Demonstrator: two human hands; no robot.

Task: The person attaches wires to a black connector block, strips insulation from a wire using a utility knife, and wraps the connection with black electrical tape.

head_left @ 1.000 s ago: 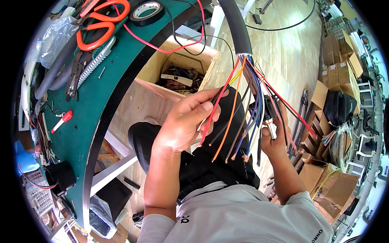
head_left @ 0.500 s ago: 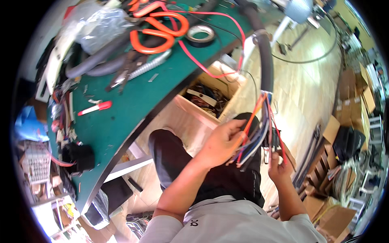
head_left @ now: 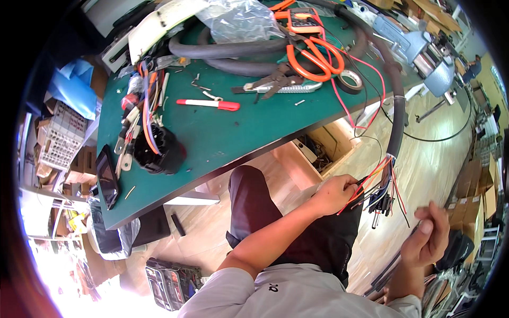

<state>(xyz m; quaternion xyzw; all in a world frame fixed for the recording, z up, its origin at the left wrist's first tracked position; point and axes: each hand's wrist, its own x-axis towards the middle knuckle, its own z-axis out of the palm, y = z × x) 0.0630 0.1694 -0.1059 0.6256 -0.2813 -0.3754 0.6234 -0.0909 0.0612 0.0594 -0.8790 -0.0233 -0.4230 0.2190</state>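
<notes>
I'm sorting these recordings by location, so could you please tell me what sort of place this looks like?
Probably an electrical workshop: the green bench carries what looks like a multimeter, and a thick cable beside it ends in coloured wires.

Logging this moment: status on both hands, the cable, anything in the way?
Left hand gripping some wires. Right hand empty, off the wires. Black cable hanging, wires splayed from its end. Red lead looping past table edge nearby.
</notes>
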